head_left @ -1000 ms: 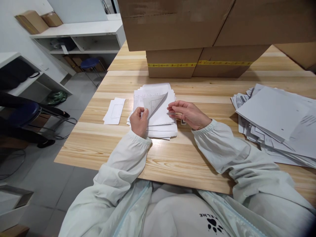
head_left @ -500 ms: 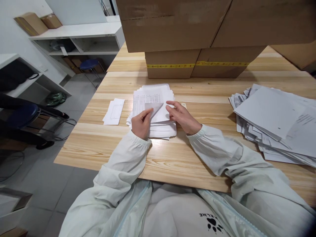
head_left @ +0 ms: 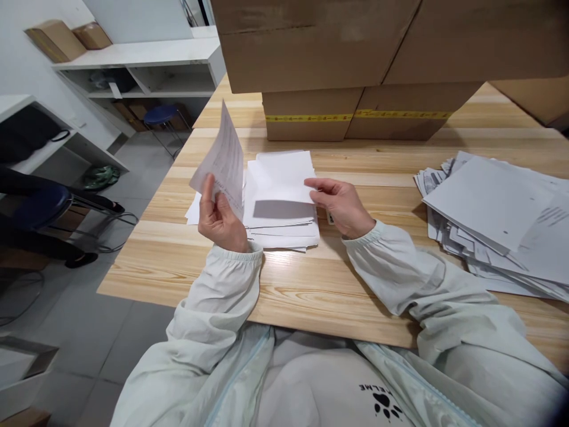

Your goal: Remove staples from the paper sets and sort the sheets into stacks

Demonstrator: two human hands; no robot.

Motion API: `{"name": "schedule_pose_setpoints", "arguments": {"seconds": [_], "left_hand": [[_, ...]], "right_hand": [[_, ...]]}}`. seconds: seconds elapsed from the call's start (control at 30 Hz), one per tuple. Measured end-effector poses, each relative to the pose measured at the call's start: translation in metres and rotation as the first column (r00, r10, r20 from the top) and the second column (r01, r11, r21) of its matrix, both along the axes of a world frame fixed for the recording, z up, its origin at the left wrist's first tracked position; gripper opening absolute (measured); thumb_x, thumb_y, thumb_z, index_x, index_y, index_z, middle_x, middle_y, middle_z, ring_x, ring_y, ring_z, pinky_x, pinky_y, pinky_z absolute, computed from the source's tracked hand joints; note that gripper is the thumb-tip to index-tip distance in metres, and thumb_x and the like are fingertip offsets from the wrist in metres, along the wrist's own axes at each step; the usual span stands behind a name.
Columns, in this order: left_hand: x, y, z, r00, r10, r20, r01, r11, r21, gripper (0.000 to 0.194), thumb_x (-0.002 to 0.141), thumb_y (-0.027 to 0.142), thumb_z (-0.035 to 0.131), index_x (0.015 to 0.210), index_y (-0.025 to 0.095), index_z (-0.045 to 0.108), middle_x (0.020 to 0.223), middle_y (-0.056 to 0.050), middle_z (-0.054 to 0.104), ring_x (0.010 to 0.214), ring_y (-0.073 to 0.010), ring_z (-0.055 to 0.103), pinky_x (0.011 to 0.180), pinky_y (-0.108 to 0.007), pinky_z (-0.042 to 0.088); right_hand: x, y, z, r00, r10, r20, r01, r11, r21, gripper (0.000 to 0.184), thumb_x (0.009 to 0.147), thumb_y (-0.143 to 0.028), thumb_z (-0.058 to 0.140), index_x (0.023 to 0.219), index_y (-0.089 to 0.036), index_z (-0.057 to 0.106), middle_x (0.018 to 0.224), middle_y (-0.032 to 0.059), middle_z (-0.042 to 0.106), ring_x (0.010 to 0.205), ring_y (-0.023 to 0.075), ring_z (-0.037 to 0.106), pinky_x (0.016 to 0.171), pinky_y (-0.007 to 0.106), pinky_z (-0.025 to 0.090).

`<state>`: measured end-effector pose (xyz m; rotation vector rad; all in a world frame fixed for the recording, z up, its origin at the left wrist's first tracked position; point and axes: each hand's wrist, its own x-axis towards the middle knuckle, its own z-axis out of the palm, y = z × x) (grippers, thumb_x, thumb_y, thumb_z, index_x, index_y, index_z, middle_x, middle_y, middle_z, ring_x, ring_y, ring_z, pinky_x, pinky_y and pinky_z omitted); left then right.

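My left hand (head_left: pixel 219 217) is closed on a printed sheet of paper (head_left: pixel 222 161), which it holds upright above the left edge of a small stack of white papers (head_left: pixel 280 201) on the wooden table (head_left: pixel 311 284). At the stack's right edge, my right hand (head_left: pixel 342 204) pinches the top sheet (head_left: pixel 280 184), a blank one whose right side is slightly raised. Folded white slips (head_left: pixel 194 209) lie on the table to the left, mostly hidden behind my left hand.
Large cardboard boxes (head_left: pixel 355 71) are stacked at the far side of the table. A big loose pile of printed sheets (head_left: pixel 498 219) lies at the right. To the left are white shelves (head_left: pixel 146 65), blue stools (head_left: pixel 44 207) and grey floor.
My left hand has lifted the printed sheet off the stack and swung it up to the left. My right hand now grips the blank sheet that lay beneath.
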<state>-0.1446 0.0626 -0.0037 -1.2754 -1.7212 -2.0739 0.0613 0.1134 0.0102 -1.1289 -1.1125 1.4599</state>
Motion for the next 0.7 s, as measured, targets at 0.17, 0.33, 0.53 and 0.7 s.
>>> {"name": "schedule_pose_setpoints", "arguments": {"seconds": [0.17,0.33,0.53,0.7], "left_hand": [[0.001,-0.005,-0.005,0.995,-0.031,-0.096,0.031,1.000,0.001,0.037,0.102,0.029,0.044,0.130,0.016,0.064,0.131,-0.006,0.069,0.126,-0.0199,0.063,0.109,-0.037,0.048],[0.008,-0.008,-0.016,0.800,-0.449,-0.398,0.306,0.876,-0.373,0.036,0.082,0.007,0.049,0.100,0.022,0.077,0.117,-0.004,0.077,0.106,-0.0202,0.072,0.092,-0.037,0.057],[0.018,-0.010,-0.009,0.603,-0.798,0.008,0.615,0.458,-0.642,0.021,0.075,0.014,0.059,0.085,0.022,0.076,0.115,-0.007,0.077,0.116,-0.0274,0.068,0.108,-0.045,0.047],[0.014,-0.004,0.000,0.196,-0.665,0.720,0.952,0.305,0.022,0.038,0.083,0.050,0.063,0.108,0.022,0.071,0.123,-0.010,0.072,0.120,-0.0325,0.064,0.106,-0.050,0.047]], "right_hand": [[0.021,0.025,0.012,0.952,-0.104,-0.289,0.126,0.990,0.058,0.023,0.070,-0.012,0.075,0.091,-0.022,0.075,0.108,-0.0005,0.073,0.103,0.0149,0.066,0.096,0.031,0.056],[0.048,0.040,0.026,0.935,-0.100,-0.341,0.134,0.988,0.079,0.025,0.078,-0.010,0.074,0.091,-0.032,0.071,0.109,-0.0051,0.072,0.121,0.0145,0.059,0.104,0.031,0.054],[0.028,0.017,0.029,0.929,0.114,-0.352,-0.096,0.993,0.069,0.027,0.075,-0.012,0.075,0.094,-0.030,0.072,0.105,-0.0038,0.072,0.105,0.0138,0.065,0.089,0.029,0.059],[0.006,-0.004,0.016,0.921,0.308,-0.239,-0.327,0.944,-0.047,0.031,0.066,-0.017,0.081,0.097,-0.021,0.077,0.095,0.0004,0.073,0.078,0.0119,0.065,0.078,0.030,0.058]]}}
